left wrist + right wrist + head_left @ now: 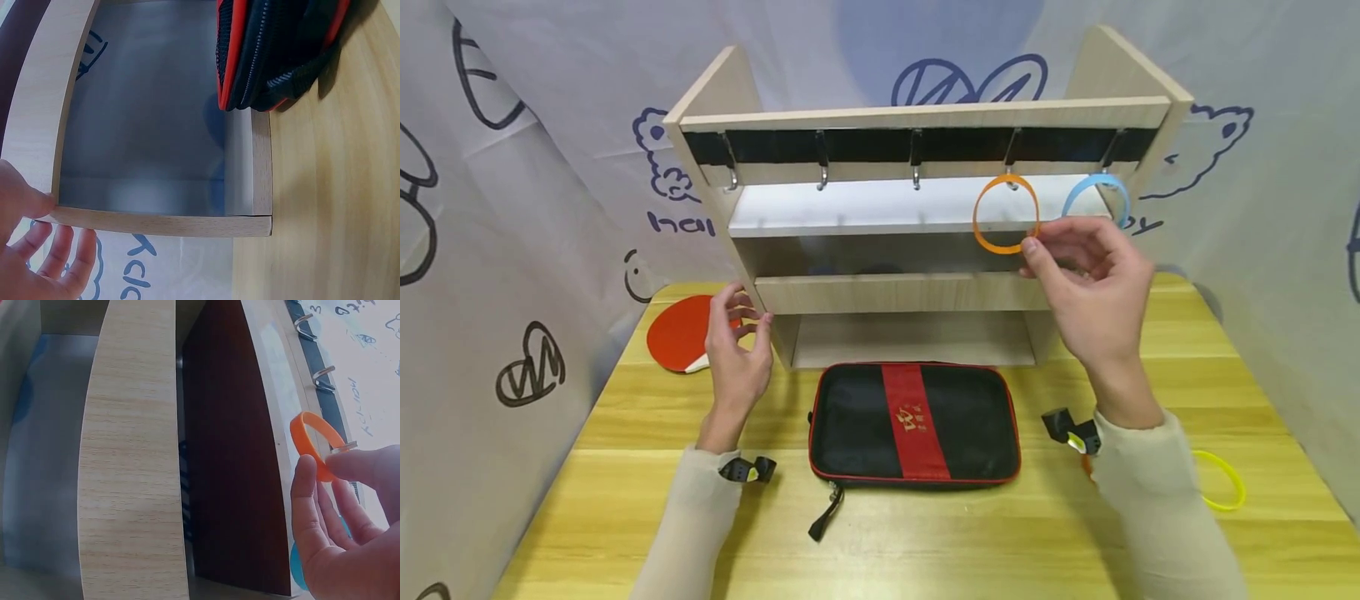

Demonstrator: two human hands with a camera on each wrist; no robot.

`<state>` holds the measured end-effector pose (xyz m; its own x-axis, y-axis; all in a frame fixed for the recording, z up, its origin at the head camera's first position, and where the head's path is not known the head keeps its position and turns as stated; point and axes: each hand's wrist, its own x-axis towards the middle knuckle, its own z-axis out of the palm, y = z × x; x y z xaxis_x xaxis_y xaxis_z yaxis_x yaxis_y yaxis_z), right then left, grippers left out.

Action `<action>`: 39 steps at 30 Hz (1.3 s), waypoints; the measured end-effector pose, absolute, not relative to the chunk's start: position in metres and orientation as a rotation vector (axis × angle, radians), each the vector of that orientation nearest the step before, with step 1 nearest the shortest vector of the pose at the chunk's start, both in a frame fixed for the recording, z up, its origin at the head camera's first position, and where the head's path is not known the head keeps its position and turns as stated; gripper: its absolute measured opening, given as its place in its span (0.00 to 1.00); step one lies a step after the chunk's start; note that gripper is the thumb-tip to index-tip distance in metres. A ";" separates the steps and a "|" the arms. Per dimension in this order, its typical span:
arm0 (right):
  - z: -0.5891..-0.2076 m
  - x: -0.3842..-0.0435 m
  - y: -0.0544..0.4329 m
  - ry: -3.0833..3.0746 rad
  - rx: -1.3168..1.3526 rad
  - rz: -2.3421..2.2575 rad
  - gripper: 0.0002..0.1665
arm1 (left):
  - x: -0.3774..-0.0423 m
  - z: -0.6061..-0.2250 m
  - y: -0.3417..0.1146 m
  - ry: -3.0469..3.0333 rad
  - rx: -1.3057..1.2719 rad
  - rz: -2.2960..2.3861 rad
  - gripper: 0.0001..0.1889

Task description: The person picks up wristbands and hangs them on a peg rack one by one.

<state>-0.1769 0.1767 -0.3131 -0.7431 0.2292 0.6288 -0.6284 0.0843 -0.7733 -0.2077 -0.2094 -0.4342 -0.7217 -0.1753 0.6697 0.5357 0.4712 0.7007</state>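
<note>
Between thumb and fingers my right hand (pixel 1093 292) pinches an orange wristband (pixel 976 218), held up by the fourth hook from the left on the wooden shelf (pixel 887 293). In the right wrist view a metal hook (pixel 344 447) shows at the band (pixel 301 434); whether the band hangs on it I cannot tell. A light blue wristband (pixel 1097 180) is at the rightmost hook, partly behind my right hand. My left hand (pixel 739 354) touches the shelf's left side; in the left wrist view the thumb lies at the edge of a wooden board (pixel 125 221), fingers beyond it.
A black case with a red stripe (pixel 857 425) lies in front of the shelf. To the left is a red table tennis paddle (pixel 677 333). A yellow wristband (pixel 1236 483) lies at the right, beside my sleeve. Several hooks line the black strip (pixel 868 152).
</note>
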 end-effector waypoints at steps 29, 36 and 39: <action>-0.370 -0.136 0.235 -1.974 0.158 1.606 0.09 | -0.207 -0.437 -0.208 -2.026 -0.280 -1.331 0.25; -0.385 -0.127 0.264 -2.137 -0.025 1.513 0.09 | -0.207 -0.436 -0.210 -2.028 -0.275 -1.327 0.25; -0.390 -0.125 0.276 -2.210 -0.073 1.452 0.09 | -0.207 -0.435 -0.210 -2.029 -0.273 -1.325 0.25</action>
<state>-0.1252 0.2759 -0.3902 -0.8780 0.3046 0.3692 -0.2179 0.4325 -0.8749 -0.2074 -0.2096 -0.4355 -0.7410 -0.1869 0.6450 0.5152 0.4577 0.7246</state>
